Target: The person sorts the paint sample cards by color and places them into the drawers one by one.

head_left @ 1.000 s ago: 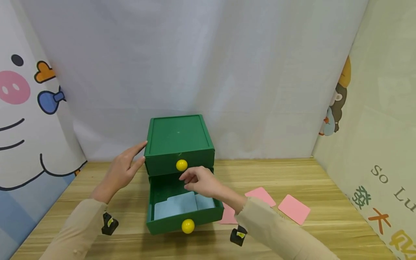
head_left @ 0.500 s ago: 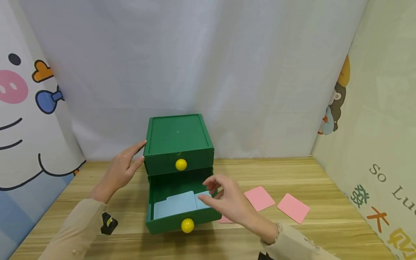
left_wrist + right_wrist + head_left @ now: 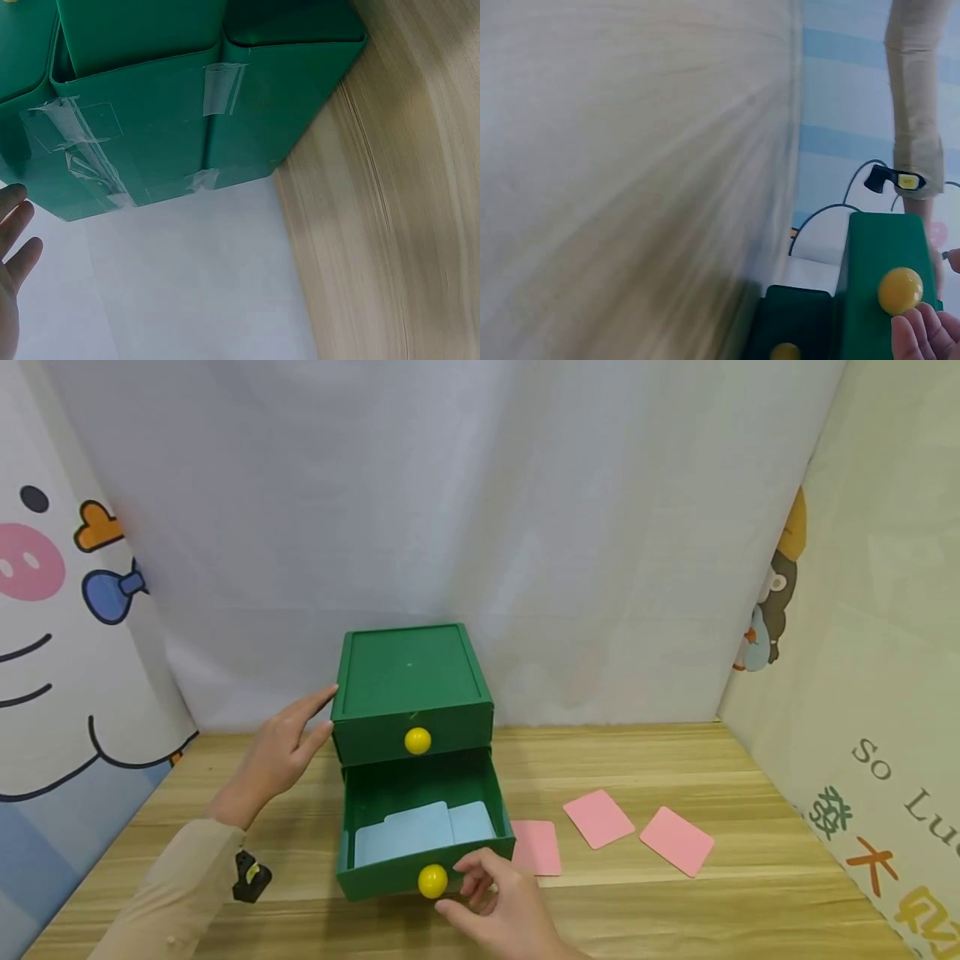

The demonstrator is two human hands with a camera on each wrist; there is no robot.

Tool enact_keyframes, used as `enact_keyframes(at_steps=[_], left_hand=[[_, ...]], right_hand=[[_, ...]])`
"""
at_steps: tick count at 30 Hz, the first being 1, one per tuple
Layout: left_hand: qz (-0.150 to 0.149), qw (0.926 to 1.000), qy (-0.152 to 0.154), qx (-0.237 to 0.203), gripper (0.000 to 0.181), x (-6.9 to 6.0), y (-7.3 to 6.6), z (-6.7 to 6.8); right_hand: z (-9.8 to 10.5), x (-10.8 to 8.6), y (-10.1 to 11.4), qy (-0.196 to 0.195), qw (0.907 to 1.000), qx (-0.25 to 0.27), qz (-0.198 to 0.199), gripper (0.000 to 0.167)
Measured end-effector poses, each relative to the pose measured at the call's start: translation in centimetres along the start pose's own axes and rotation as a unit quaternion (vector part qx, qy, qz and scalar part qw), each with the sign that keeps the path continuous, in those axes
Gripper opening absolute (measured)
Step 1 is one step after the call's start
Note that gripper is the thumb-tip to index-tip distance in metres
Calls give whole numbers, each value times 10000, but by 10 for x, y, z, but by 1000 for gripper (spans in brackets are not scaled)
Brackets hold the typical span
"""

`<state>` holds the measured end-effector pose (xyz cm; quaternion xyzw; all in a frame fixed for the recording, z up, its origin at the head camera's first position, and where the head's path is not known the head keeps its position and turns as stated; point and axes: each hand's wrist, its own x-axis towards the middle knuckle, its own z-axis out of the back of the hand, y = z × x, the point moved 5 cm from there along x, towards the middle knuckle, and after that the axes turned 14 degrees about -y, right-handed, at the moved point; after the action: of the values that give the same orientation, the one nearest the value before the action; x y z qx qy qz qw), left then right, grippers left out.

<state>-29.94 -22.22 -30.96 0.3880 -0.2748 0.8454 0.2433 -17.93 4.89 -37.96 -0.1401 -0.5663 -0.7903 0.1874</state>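
A green drawer cabinet [image 3: 412, 672] with yellow knobs stands on the wooden table. Its drawer [image 3: 393, 881] below the top one is pulled out, with several light blue cards [image 3: 416, 831] lying inside. My left hand [image 3: 273, 756] rests its fingertips against the cabinet's upper left side, fingers fairly straight. Just right of the pulled-out drawer's yellow knob [image 3: 432, 881], my right hand [image 3: 510, 910] has thumb and fingers spread apart, holding nothing. In the right wrist view, its fingers [image 3: 922, 330] come close to the knob [image 3: 900, 291]; whether they touch it I cannot tell.
Pink cards lie right of the cabinet: one [image 3: 537, 847] beside the drawer, another [image 3: 598, 818] in the middle, a third [image 3: 677, 841] farthest right. A white cloth [image 3: 600, 543] hangs behind. Clear tape [image 3: 82, 142] joins the cabinet's tiers. Another knob [image 3: 785, 351] shows lower down.
My right hand has moved from above the pulled-out drawer, first rightward, then down and toward me to its knob. The cards and my left hand have stayed in place.
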Motion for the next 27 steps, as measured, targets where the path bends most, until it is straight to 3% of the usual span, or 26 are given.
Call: enact_keyframes(at_steps=[4,10,15,27], left_hand=[[11,10000,0,-14,47,-1,0,0],[40,10000,17,-49,46,-1,0,0],[29,10000,8,-51,46,-1,-1,0],[-22,10000,-34,1,46,-1,-1,0]], right_hand=[[-10,-4,-7,-95,9997,-234,36,27],[-20,-3,-13,-161,9974,-429,-556,27],[-22,-1,-14,-176,9955,-578,-726,25],[-23,1,-20,-651,9911,-89,-1156,25]])
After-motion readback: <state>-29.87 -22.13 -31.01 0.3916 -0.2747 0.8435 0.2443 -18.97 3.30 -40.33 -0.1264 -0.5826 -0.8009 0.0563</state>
